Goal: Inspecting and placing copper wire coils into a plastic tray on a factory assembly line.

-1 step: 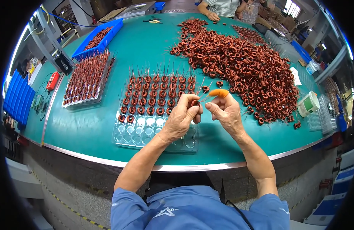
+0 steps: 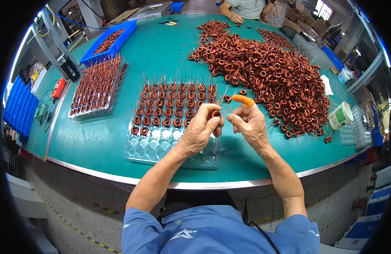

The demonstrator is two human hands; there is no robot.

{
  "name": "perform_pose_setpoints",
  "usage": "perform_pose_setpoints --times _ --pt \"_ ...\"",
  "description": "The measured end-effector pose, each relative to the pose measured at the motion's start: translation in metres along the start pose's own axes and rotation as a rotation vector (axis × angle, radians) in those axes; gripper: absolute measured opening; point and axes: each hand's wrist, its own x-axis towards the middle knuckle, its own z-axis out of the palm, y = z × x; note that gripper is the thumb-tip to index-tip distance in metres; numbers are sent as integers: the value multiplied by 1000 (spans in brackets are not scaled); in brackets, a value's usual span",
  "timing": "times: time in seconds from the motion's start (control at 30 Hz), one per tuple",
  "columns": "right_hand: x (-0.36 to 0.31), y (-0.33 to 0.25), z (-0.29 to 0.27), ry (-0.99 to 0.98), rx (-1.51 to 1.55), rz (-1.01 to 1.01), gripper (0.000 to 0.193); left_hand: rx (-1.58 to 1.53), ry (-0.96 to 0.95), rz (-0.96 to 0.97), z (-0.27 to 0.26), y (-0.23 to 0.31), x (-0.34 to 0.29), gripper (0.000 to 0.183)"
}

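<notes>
My left hand (image 2: 199, 129) pinches a small copper-wound toroid coil (image 2: 216, 114) between thumb and fingers. Its thin wire leads stick out to the right, toward my other hand. My right hand (image 2: 249, 122) is beside those leads, its thumb apart from the raised index finger, which wears an orange finger cot (image 2: 243, 100). Whether its thumb touches a lead is hard to make out. Under and left of my left hand lies a clear plastic tray (image 2: 151, 154). Rows of upright coils (image 2: 167, 102) fill its far part; the near pockets hold none.
A large heap of coils (image 2: 267, 76) covers the table's right side. Another filled tray (image 2: 94, 91) and a blue bin (image 2: 130, 31) of coils are at left. A white-green tub (image 2: 341, 115) lies at right. Across the table, a person's hand (image 2: 236, 18) rests near loose coils.
My right index finger with the orange cot has lifted and straightened slightly away from the thumb. My left hand and the coil stay in place.
</notes>
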Motion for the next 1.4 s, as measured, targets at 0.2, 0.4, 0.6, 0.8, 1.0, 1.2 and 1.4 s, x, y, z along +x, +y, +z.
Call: perform_pose_setpoints --times 0.2,0.4,0.6,0.8,1.0,1.2,1.4 --pt "-1 -4 -4 -12 66 -7 29 -27 -59 -64 5 12 0 30" --pt "-1 -9 -5 -19 58 -34 20 -33 5 -66 9 15 -2 31" --pt "4 -10 -15 -104 -18 -66 16 11 -42 -74 8 18 -5 31" --pt "0 -22 -18 -197 -142 -50 17 49 2 -89 5 18 -2 31" --pt "2 -17 -14 -133 -162 -43 19 344 -73 37 8 17 -3 31" --pt "3 -14 -13 -66 -101 55 21 327 -37 -47 15 19 -2 33" --pt "2 -13 -19 -129 -41 119 32 45 69 -2 8 8 -2 32"
